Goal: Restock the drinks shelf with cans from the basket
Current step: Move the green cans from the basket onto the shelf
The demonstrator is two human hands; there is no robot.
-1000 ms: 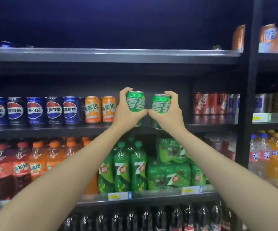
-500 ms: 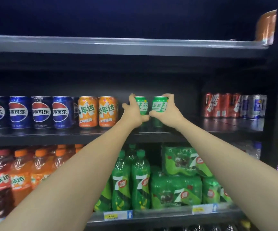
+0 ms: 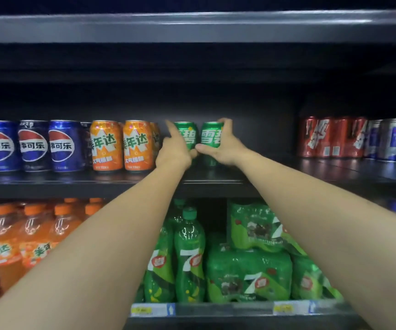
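Note:
Two green Sprite cans stand side by side deep on the dark middle shelf (image 3: pixel 111 181). My left hand (image 3: pixel 174 148) grips the left green can (image 3: pixel 187 135), thumb low on its front and fingers round its left side. My right hand (image 3: pixel 223 146) grips the right green can (image 3: pixel 211 136), fingers over its top right and thumb across its lower front. Both cans are upright, just right of the orange cans (image 3: pixel 121 145). The basket is out of view.
Blue Pepsi cans (image 3: pixel 33 145) fill the shelf's left. Red and silver cans (image 3: pixel 354 138) stand at the right, with a bare stretch of shelf (image 3: pixel 270 167) between them and my hands. Green 7-Up bottles (image 3: pixel 188 256) and packs sit below; a shelf board (image 3: pixel 192 27) hangs above.
Both hands have carried the two green cans forward and down into the middle shelf, from in front of its edge to well inside, beside the orange cans. The view has moved closer.

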